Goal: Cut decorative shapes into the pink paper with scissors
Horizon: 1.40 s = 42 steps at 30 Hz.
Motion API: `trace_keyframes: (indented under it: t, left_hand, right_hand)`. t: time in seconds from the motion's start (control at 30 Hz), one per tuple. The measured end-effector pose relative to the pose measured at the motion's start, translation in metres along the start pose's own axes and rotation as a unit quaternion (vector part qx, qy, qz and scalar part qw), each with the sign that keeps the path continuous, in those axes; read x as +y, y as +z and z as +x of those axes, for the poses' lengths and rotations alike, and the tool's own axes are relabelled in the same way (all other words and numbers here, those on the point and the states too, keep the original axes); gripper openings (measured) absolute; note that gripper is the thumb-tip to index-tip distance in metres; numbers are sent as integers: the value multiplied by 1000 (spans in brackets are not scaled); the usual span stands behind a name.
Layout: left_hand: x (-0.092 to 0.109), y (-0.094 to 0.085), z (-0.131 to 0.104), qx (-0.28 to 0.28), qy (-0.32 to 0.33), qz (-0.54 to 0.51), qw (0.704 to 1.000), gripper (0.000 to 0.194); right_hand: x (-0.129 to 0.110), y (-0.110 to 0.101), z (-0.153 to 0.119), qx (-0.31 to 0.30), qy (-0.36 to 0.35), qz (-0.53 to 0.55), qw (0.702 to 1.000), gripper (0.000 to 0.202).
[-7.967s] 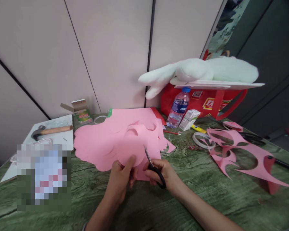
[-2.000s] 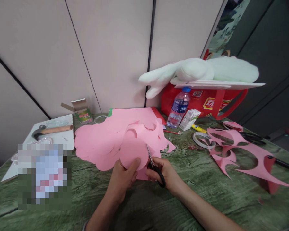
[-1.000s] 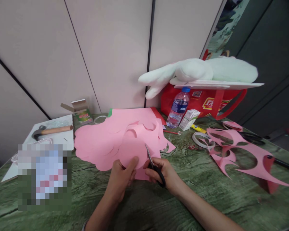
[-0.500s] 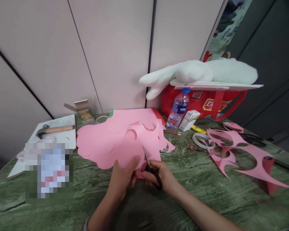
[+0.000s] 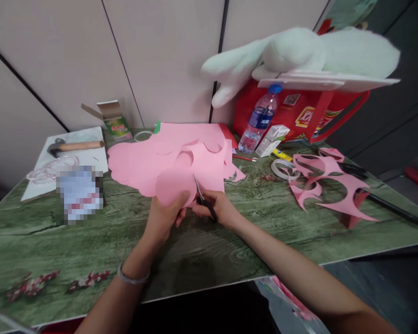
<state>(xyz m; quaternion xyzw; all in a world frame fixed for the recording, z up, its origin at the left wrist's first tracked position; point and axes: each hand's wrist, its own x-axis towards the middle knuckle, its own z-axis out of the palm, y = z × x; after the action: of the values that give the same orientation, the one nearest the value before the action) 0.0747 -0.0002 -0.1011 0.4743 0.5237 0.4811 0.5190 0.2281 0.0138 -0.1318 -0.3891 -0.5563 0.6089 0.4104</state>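
Observation:
My left hand (image 5: 167, 211) is closed on a rounded piece of pink paper (image 5: 172, 183), the thumb lying on top of its lower edge. In my right hand (image 5: 216, 208) is a pair of scissors (image 5: 204, 202) with dark handles, its blades pointing up and away at the right edge of the rounded piece. The fingers of both hands are close together, partly hidden by the paper. Behind them lie several overlapping pink sheets (image 5: 135, 162), some with scalloped edges and curved cut-outs.
Cut pink scraps (image 5: 341, 181) lie at the right, near a tape roll (image 5: 284, 169). A water bottle (image 5: 261, 118) and a small white carton (image 5: 272, 140) stand before a red bag (image 5: 251, 99). At the left, a hammer (image 5: 83, 146) rests on a white board (image 5: 38, 183).
The view has tilted down, so the table and objects appear higher and the front table edge shows. Both hands still hold the paper and scissors, with the blades at the rounded piece's edge.

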Motion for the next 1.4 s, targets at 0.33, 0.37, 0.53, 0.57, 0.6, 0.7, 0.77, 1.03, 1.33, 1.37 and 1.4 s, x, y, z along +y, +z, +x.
trace_keyframes:
  t: [0.33, 0.37, 0.53, 0.57, 0.6, 0.7, 0.77, 1.03, 1.33, 1.37, 1.4]
  left_hand:
    - [-3, 3, 2, -12, -7, -24, 1000, 34]
    - [-4, 3, 2, -12, -9, -21, 1000, 34]
    - [-6, 2, 2, -14, -10, -25, 1000, 36]
    - [-6, 2, 2, -14, -9, -29, 999, 35]
    - [-7, 2, 2, -13, -8, -30, 999, 35]
    - [-7, 2, 3, -14, -8, -28, 999, 37]
    - [-6, 2, 3, -14, -15, -24, 1000, 39]
    - [-8, 2, 3, -3, -35, -14, 999, 38]
    - [-9, 0, 2, -12, -33, -25, 999, 40]
    - [-9, 0, 2, -14, -34, -23, 999, 41]
    - [-8, 0, 2, -15, -34, -22, 999, 41]
  right_hand:
    - [-1, -4, -3, 4, -4, 7, 1000, 40]
    - [-2, -4, -3, 4, -3, 4, 1000, 40]
    - [-1, -4, -4, 2, -9, -3, 1000, 45]
    - [-1, -3, -4, 0, -12, -1, 1000, 47]
    - [-1, -3, -3, -3, -13, 0, 1000, 47]
    - [-2, -3, -3, -12, -7, -3, 1000, 47]
    - [-3, -3, -3, -12, 4, -1, 1000, 47]
    - [-3, -3, -5, -14, 20, -1, 1000, 45]
    - [-3, -2, -4, -22, 6, -20, 1000, 48]
    - [-3, -2, -4, -24, 6, -20, 1000, 50]
    - [-2, -2, -4, -24, 5, -18, 1000, 51]
